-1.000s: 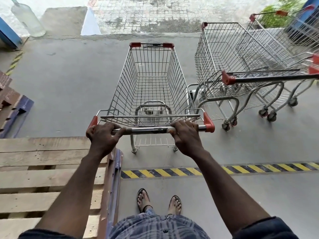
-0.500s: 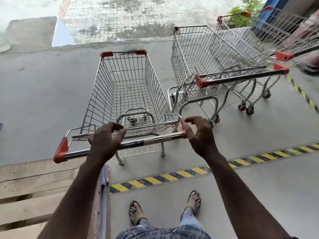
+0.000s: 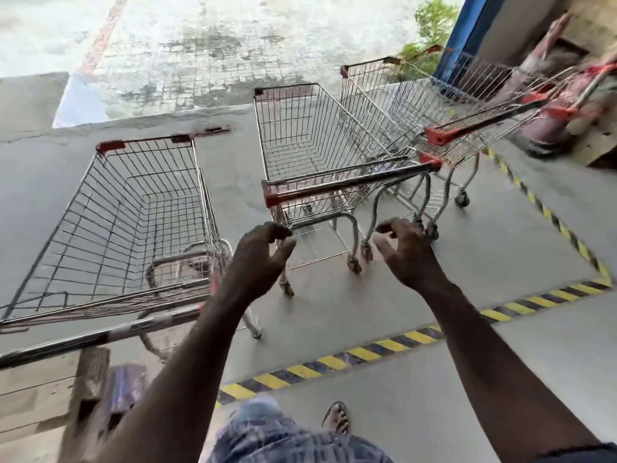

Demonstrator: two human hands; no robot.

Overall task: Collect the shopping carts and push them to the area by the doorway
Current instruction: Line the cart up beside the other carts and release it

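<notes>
Loosely curled left hand (image 3: 258, 259), right hand (image 3: 405, 252), cart (image 3: 133, 212) beside.

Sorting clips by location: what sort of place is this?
Probably a supermarket's covered entrance or loading bay: wire shopping carts stand on a concrete floor marked with yellow-and-black hazard tape, a wooden pallet sits at the left, and a paved yard lies just beyond.

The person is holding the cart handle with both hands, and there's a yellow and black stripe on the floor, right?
Not quite. In the head view neither hand holds the cart handle: the left hand and the right hand hover, fingers loosely curled, gripping nothing. The yellow and black stripe is on the floor.
</notes>
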